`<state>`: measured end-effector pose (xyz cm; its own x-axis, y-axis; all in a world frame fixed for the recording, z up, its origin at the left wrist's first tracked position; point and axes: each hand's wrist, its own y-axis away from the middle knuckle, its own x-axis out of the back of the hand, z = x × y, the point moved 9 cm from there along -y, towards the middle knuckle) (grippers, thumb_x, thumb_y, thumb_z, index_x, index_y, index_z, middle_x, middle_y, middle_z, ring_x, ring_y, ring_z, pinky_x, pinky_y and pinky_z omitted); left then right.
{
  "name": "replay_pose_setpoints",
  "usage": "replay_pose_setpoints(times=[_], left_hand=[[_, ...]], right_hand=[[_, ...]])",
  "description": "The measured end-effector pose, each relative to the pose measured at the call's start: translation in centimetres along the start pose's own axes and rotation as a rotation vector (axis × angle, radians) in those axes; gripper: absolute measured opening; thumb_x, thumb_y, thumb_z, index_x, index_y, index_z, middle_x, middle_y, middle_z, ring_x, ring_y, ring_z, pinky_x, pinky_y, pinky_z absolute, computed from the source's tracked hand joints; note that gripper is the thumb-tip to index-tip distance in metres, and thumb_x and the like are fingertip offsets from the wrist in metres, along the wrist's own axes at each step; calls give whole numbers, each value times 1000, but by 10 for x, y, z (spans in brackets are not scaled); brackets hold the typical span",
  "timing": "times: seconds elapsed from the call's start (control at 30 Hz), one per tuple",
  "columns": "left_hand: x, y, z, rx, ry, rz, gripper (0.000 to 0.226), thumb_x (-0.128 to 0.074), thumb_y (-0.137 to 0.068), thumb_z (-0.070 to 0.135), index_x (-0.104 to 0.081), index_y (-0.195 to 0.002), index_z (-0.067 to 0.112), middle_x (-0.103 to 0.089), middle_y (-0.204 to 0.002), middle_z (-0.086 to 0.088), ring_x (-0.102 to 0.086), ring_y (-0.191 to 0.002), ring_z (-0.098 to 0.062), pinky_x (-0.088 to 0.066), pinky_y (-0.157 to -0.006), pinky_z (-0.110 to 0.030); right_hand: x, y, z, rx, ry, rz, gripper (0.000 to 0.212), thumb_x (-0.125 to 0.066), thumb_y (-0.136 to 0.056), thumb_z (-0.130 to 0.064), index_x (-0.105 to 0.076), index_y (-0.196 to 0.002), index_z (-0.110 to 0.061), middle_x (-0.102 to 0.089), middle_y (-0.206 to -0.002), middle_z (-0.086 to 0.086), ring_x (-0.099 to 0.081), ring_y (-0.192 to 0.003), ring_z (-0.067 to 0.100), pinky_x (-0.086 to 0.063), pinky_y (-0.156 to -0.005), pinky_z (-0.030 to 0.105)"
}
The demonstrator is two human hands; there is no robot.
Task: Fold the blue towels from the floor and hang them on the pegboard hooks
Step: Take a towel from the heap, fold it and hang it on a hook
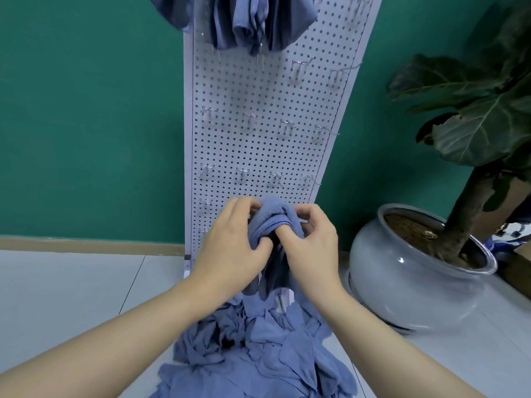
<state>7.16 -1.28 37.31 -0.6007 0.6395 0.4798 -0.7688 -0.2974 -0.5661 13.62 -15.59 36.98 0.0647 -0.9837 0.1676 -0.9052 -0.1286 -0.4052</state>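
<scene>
A bunched blue towel [271, 222] is held up in front of the lower part of the white pegboard [258, 145]. My left hand [232, 242] grips its left side, thumb under the fold. My right hand [311, 239] pinches the right side, with one finger tucked into the cloth. The towel's tail hangs down between my wrists. Below lies a heap of crumpled blue towels [258, 351] on the floor. Several blue towels [247, 21] hang from hooks at the top of the pegboard. Rows of bare metal hooks [248, 119] stick out across the board's middle.
A large grey ceramic pot [408, 271] with a broad-leaved plant [482, 110] stands on the floor right of the pegboard. Behind is a green wall [86, 110] with a wooden skirting board. The floor is pale tile [71, 288].
</scene>
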Motion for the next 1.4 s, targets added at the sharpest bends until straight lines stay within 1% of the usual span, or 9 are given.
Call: replay_pose_setpoints(times=[0.17,0.37,0.5,0.63,0.77,0.9,1.1,1.27,1.4], left_hand=[[20,-48,21,-26,20,80,19,-62,-88,20,-58,-105,29,-59,-102,14,-55,-92,-12,-48,-78,-36],[61,-124,59,-53,23,151,10,-59,-94,21,-67,-91,25,-68,-81,6,-61,-79,-18,-53,-73,-45],[90,-170,95,-109,52,237,9,-63,-92,25,-72,-93,27,-71,-80,10,-62,-79,-11,-51,-73,-34],[114,-212,141,-179,75,308,6,-66,-92,30,-72,-88,30,-70,-75,15,-62,-76,-3,-45,-65,-16],[134,-260,179,-171,115,391,19,-65,-88,36,-72,-85,19,-71,-75,7,-64,-75,-13,-49,-67,-31],[141,-309,199,-103,259,453,34,-68,-83,41,-68,-78,8,-70,-73,-6,-54,-66,-19,-49,-63,-38],[110,-358,189,92,489,406,37,-67,-87,21,-49,-55,17,-42,-41,11,-36,-51,-14,-30,-51,-25],[86,-380,164,171,556,371,14,-62,-89,16,-71,-78,12,-65,-72,-3,-52,-69,-23,-43,-65,-30],[76,-392,146,170,521,369,30,-61,-90,10,-59,-61,18,-58,-63,0,-47,-65,-23,-38,-62,-28]], right_hand=[[-2,-37,-41,54,-58,43,15,-70,-86,-10,-70,-93,-23,-73,-86,-11,-66,-78,4,-50,-68,17],[3,-97,-99,270,154,12,33,-59,-89,-9,-73,-106,-32,-69,-77,-15,-55,-67,7,-44,-64,26],[14,-133,-149,405,197,39,37,-56,-92,-9,-73,-113,-34,-69,-78,-14,-57,-72,9,-51,-71,31],[31,-171,-206,522,228,95,26,-53,-94,-8,-71,-100,-26,-55,-63,-13,-48,-62,7,-38,-59,25],[51,-212,-266,594,235,177,19,-51,-93,-6,-65,-86,-16,-57,-69,-6,-44,-65,13,-33,-61,29],[63,-251,-307,606,234,233,19,-51,-93,-10,-67,-87,-18,-61,-75,-5,-51,-72,19,-37,-62,31],[60,-301,-310,490,258,234,25,-51,-96,-13,-55,-74,-22,-55,-70,-5,-47,-63,12,-36,-59,34],[43,-331,-280,387,257,157,20,-50,-98,-8,-60,-82,-15,-55,-74,-1,-48,-72,23,-36,-60,30],[33,-340,-264,358,275,130,28,-48,-98,-4,-53,-74,-18,-48,-66,-4,-40,-59,15,-34,-45,16]])
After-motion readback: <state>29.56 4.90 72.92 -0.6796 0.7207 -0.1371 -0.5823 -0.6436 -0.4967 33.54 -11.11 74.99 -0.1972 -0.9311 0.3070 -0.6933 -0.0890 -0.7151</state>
